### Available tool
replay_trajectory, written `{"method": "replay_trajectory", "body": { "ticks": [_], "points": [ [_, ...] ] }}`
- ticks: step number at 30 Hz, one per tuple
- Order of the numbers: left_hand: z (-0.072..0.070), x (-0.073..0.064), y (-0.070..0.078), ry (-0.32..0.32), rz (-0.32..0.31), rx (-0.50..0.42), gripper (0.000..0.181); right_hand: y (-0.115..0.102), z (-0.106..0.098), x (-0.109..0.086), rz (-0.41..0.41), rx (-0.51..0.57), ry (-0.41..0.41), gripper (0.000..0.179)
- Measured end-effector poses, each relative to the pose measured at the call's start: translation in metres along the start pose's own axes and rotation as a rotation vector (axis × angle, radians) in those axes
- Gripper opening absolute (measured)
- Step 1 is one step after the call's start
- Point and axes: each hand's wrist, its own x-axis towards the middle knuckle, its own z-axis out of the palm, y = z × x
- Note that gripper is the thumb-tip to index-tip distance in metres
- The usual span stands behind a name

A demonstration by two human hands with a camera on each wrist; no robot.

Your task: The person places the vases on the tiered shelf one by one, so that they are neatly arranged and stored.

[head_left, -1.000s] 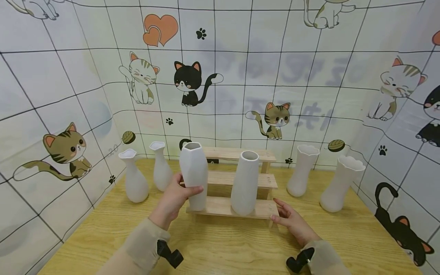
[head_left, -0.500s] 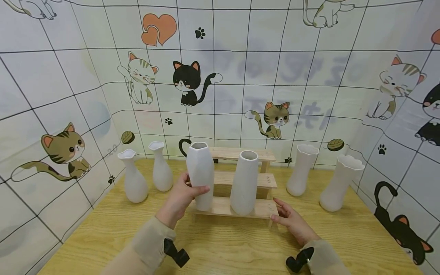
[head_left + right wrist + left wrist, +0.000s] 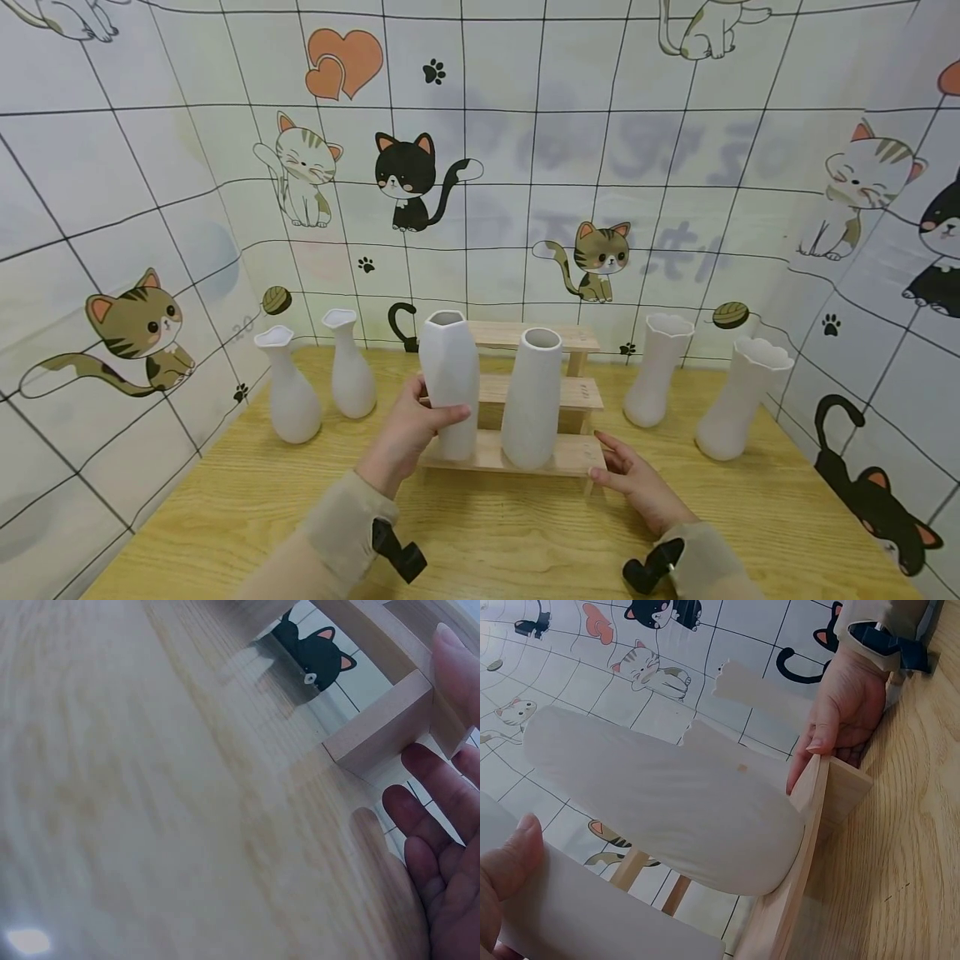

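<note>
My left hand (image 3: 410, 432) grips a white faceted vase (image 3: 450, 375) by its lower half, thumb across the front. The vase is upright over the left part of the lowest step of a wooden tiered stand (image 3: 577, 454); whether its base touches the step is hard to tell. Right beside it on that step stands a smooth, tapered white vase (image 3: 532, 400), large in the left wrist view. At the step's right end my right hand (image 3: 637, 483) holds the board's corner, thumb in front and fingers behind. The right wrist view shows its fingers (image 3: 442, 780) by the stand's leg.
Two slim-necked white vases (image 3: 292, 392) stand on the table (image 3: 495, 542) to the left. To the right are two white vases with wavy rims (image 3: 656, 375). A cat-print cloth (image 3: 495, 150) hangs behind and along both sides.
My left hand has moved the faceted vase to the right along the lowest step, closer to the tapered vase. The right hand stays at the stand's corner.
</note>
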Motion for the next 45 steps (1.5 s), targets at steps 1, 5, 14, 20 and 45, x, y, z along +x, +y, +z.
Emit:
{"method": "replay_trajectory", "body": {
  "ticks": [1,5,14,20,45],
  "points": [
    [0.001,0.000,0.000,0.001,-0.004,0.000,0.065,0.000,0.000,0.000,0.000,0.000,0.000,0.078],
    [0.005,0.001,0.000,0.007,-0.010,0.023,0.066,0.000,0.000,0.000,0.002,-0.002,-0.001,0.078],
    [0.014,0.005,-0.005,0.006,-0.013,0.023,0.068,0.001,-0.001,0.000,0.005,0.004,-0.007,0.079],
    [0.020,0.007,-0.008,0.023,-0.031,0.042,0.072,0.002,-0.001,0.000,0.000,0.013,-0.008,0.079],
    [0.038,0.009,-0.018,0.062,-0.011,0.002,0.075,0.001,-0.002,0.000,-0.002,0.047,-0.019,0.080]
  ]
}}
